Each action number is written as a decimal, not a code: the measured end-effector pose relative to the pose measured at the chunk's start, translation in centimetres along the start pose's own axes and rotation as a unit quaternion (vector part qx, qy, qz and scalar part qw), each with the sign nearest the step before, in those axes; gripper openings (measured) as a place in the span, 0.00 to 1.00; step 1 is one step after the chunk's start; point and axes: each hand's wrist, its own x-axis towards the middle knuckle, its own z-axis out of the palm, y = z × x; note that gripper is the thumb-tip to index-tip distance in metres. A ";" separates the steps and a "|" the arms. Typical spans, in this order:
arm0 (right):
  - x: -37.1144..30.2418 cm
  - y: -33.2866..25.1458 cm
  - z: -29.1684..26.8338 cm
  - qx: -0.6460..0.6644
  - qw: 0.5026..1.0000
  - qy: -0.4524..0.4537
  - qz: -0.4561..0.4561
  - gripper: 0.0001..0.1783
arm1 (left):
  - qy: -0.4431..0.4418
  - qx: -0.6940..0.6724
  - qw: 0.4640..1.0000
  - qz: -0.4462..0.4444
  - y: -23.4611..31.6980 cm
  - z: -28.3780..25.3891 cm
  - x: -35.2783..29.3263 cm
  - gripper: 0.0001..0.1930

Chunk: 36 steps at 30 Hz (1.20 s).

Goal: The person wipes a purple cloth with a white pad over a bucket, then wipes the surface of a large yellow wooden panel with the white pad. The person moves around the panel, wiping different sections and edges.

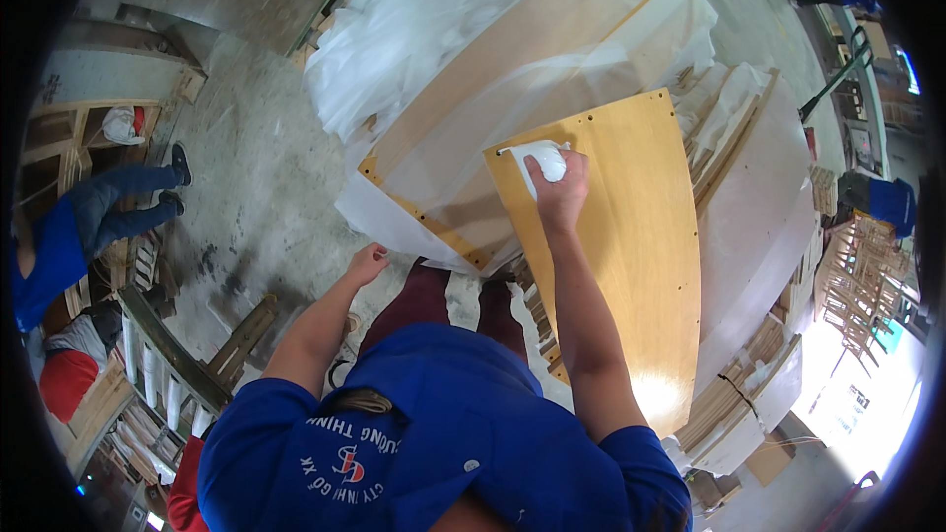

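Observation:
My right hand [562, 192] is closed on a white wad [548, 160], cloth or foam sheet, pressed against the upper left corner of a yellow-brown wooden panel [631, 236]. Small dark holes run along the panel's edges, and its varnished-looking face shines near the lower end. My left hand [369, 264] hangs to the left with loosely bent fingers and nothing visible in it. Beside that hand lies another wooden panel [448, 230] under a translucent white sheet [503, 128].
Crumpled white sheeting [404, 49] heaps up behind the covered panel. At the right, wrapped panels [764, 227] are stacked. Wooden racks [74, 143] and a person in blue [59, 246] are at the left. A long-handled cart [838, 79] stands far right.

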 end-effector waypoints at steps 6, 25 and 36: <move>2.4 1.2 -1.7 -0.023 0.997 0.062 0.034 0.21 | -0.004 -0.026 0.999 0.019 1.8 0.1 0.0 0.18; 7.3 4.2 -5.1 -0.089 0.983 0.150 0.053 0.21 | -0.017 -0.012 1.000 -0.005 3.8 -1.1 -0.1 0.18; 10.6 5.8 -7.0 -0.084 0.979 0.176 0.067 0.22 | -0.030 -0.024 0.999 -0.005 5.0 -1.2 -0.1 0.19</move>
